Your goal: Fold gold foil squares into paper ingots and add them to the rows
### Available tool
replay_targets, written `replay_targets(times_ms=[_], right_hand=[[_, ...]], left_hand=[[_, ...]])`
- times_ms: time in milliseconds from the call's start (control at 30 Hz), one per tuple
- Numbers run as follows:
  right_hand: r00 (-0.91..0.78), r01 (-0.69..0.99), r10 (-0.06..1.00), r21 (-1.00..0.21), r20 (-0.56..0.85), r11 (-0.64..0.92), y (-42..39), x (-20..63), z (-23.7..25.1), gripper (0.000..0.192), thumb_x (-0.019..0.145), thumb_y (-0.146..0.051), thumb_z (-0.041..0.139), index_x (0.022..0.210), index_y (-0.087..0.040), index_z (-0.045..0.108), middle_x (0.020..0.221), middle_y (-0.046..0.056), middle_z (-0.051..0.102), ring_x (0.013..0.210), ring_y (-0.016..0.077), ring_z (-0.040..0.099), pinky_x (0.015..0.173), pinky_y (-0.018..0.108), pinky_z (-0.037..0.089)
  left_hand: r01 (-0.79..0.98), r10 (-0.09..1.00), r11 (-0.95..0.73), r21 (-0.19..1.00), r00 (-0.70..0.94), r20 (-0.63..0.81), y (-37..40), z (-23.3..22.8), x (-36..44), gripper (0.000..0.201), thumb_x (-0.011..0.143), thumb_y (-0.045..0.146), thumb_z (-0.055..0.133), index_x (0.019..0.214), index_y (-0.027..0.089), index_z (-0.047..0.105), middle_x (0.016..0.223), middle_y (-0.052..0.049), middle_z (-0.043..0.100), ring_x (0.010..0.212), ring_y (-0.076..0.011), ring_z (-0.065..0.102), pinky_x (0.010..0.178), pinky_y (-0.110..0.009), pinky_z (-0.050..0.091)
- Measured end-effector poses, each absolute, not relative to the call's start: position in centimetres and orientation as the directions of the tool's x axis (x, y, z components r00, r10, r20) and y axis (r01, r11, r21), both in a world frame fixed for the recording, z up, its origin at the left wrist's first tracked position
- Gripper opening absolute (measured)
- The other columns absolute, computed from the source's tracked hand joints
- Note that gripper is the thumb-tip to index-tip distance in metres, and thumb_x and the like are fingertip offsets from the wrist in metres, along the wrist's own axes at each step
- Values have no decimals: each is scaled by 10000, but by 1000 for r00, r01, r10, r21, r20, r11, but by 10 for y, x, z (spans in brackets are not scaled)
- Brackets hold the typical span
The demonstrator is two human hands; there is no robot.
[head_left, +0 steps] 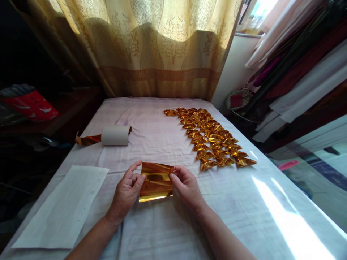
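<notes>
Between my hands is a shiny gold foil sheet, held up just above the cloth-covered table, with creases running across it. My left hand pinches its left edge between thumb and fingers. At the right edge, my right hand grips it the same way, thumb on top. Several folded gold foil pieces lie in slanting rows on the table beyond my right hand. Past my left hand lies a pale cardboard roll with gold foil at both ends.
A white paper sheet lies on the left of the table. A patterned gold curtain hangs behind the far edge. Hanging clothes line the right side. A red bag sits on a dark surface at left.
</notes>
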State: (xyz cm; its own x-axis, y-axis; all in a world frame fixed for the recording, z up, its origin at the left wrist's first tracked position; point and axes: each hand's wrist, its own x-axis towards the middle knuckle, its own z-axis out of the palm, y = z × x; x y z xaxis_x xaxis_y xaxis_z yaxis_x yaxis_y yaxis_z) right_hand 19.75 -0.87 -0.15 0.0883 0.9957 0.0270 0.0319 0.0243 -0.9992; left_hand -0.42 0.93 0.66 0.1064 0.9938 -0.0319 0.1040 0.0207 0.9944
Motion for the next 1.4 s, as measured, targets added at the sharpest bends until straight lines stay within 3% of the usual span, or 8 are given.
replay_targets(times_ms=[233,367,500,867,1200,1400], right_hand=[[153,38,988,-999,-11,-17,-7,199,2,370,768,-372,617,1079,-173,588,552,-86,520,501,102,461,526,228,382],[169,64,986,-998,10,-1,-7,199,3,376,772,-362,597,1100,-178,573,546,-98,497,498,100,447,516,226,366],[184,93,983,-996,13,-4,-6,199,3,394,773,-366,594,1117,-174,571,554,-99,487,503,100,447,524,223,364],[180,68,983,-998,29,17,-6,202,-1,409,844,-430,571,1151,-160,583,554,-93,460,499,102,441,511,221,372],[167,117,979,-988,119,100,-6,208,-3,343,853,-366,585,1143,-183,588,711,-20,636,614,127,580,603,251,480],[43,159,996,-985,81,73,-8,204,0,406,779,-295,627,1175,-215,580,798,-10,672,658,132,613,631,258,493]], left_hand=[[197,989,-60,979,143,32,9,5,-10,646,886,518,544,1409,150,452,713,25,670,661,-128,648,665,-231,541],[336,981,-183,924,120,150,12,5,-16,416,861,485,578,1126,187,695,867,-39,752,801,-175,710,737,-257,576],[396,964,-263,880,156,217,14,5,-18,282,838,428,595,904,209,761,911,-46,778,858,-207,730,781,-286,596],[420,977,-206,884,137,163,15,3,-17,296,814,433,610,909,204,771,921,-49,787,860,-214,739,793,-309,609],[410,979,-199,890,118,165,19,1,-18,273,807,394,585,906,196,745,879,-41,774,811,-197,726,731,-277,597],[472,967,-253,845,160,200,22,6,-18,263,825,378,559,914,205,736,884,-33,770,801,-190,721,736,-276,588]])
